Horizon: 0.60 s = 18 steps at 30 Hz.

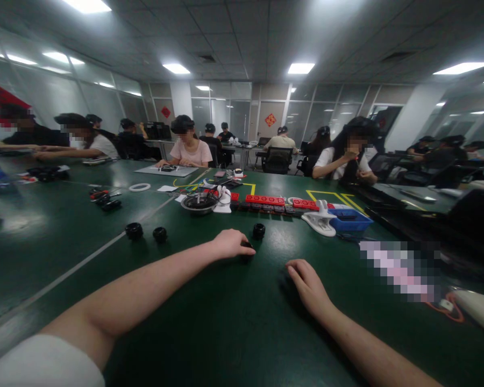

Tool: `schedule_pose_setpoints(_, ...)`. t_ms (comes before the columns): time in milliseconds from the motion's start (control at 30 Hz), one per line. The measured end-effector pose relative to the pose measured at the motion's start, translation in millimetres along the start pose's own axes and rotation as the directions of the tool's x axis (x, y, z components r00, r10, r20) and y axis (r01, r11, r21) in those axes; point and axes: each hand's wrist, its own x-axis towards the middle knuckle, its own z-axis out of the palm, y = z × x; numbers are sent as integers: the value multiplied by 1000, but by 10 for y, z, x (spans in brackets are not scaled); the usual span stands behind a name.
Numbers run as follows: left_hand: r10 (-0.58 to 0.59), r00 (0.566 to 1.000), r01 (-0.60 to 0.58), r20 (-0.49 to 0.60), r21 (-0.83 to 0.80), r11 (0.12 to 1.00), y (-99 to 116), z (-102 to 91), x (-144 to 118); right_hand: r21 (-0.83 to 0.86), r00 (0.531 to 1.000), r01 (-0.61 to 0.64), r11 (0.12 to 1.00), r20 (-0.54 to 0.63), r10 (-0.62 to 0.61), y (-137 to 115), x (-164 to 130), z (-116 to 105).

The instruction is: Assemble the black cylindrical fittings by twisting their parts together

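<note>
My left hand [230,243] lies far out on the green bench [226,333], fingers curled together over a small black round part [248,246] that peeps out at my fingertips; I think I am pinching it, though my knuckles hide most of it, so the grip itself is hard to judge. It sits flat on the bench, which lets me press down on it rather than lift it. A 2nd black round part [258,231] stands just beyond my fingers, apart from them, and 2 more [134,231] [159,234] rest off to the left, well apart from my hand, spread out so each can be reached singly. My right hand [306,285] lies palm down on the bench, fingers loosely together, holding nothing, seemingly just resting there. Further back, a row of red blocks [265,200], a blue tray [349,220] and a round dark bowl [199,203] line the middle of the bench, out of my way. Other people sit working along the far side
</note>
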Motion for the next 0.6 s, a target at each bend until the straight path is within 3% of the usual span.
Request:
schedule_pose_setpoints(133,65,991,-70,-120,-43,997,405,251,14,-17,1000,-22,1000,2,22,-10,-9,35)
schedule_pose_setpoints(267,79,975,-98,-209,-85,992,609,424,118,-90,998,-26,996,60,31,-19,56,57)
schedule_pose_setpoints(600,15,968,-51,-252,-135,990,489,521,363,-303,992,-51,952,93,83,172,614,57)
